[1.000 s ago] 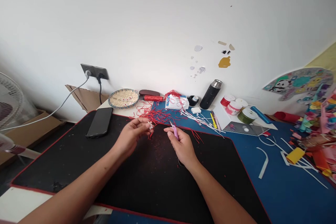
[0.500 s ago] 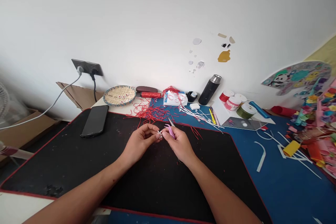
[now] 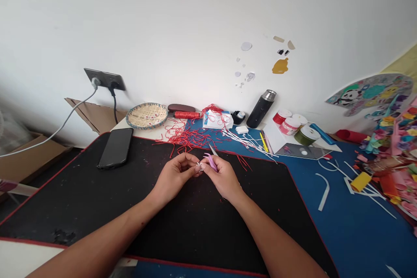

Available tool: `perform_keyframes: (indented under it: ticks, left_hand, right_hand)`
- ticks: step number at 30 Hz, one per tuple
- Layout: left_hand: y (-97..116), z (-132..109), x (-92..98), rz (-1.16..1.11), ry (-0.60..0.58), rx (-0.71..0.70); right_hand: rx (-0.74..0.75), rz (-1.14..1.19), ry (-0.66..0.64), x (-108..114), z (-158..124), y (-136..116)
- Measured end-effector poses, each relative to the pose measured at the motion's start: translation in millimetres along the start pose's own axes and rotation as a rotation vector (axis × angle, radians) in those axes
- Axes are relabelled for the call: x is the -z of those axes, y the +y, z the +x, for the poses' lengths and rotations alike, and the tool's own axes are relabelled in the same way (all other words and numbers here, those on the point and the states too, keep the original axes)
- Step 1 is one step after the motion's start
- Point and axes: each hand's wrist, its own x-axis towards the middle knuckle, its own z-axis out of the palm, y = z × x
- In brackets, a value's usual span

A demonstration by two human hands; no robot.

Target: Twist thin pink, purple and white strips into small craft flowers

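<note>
Over the black mat [image 3: 195,226], my left hand [image 3: 177,175] is closed in a pinch on a small knotted white cord [image 3: 199,167]. My right hand [image 3: 223,180] meets it from the other side, thumb and fingertip at the same cord. Tucked in my right hand is a pair of scissors [image 3: 212,163] with purple handles, its pointed blade sticking out past the fingers. The exact form of the knot is too small to make out. Beyond my hands lies a heap of cut red cords [image 3: 192,138].
A black phone [image 3: 115,148] lies on the mat at left. Along the wall stand a woven basket [image 3: 147,116], a red thread spool [image 3: 187,115], a black flask [image 3: 261,109] and ribbon rolls [image 3: 289,126]. White cords [image 3: 249,144] lie behind the mat; paper flowers [image 3: 395,165] are at far right.
The camera view has shifted slightly. My hands stay together at the white cord, with fingertips moved only a little and the scissors still in my right hand.
</note>
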Motion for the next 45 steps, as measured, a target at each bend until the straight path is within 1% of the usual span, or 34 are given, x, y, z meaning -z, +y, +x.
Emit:
perform_keyframes:
  ticks: [8,12,15,18,22,27,32,42,45]
  left_hand:
    - [-4,0,1.8,0.023,-0.007,0.001]
    - [-3,1,1.8,0.013,-0.007,0.028]
    - [-2,2,4.0,-0.014,-0.033,0.051]
    - [-1,4,7.0,-0.052,-0.069,0.099]
    - [-1,5,8.7,-0.106,-0.081,0.152]
    - [2,5,10.0,-0.113,-0.127,0.22]
    - [5,5,12.9,-0.13,-0.146,0.26]
    - [0,5,13.8,-0.141,-0.16,0.285]
    - [-1,6,14.0,-0.146,-0.16,0.277]
  right_hand:
    - [0.008,-0.034,0.013,1,-1,-1]
    - [0.009,-0.06,0.021,2,-2,1]
    - [0.017,-0.103,0.016,4,-2,2]
    - [0.04,-0.149,0.013,5,-2,1]
    - [0.081,-0.22,0.003,7,-5,-4]
    - [0.129,-0.347,-0.026,10,-7,-10]
    - [0.164,-0.389,-0.074,13,-8,-9]
    - [0.268,-0.588,-0.078,12,-10,-8]
    - [0.272,-0.581,-0.072,11,-10,-6]
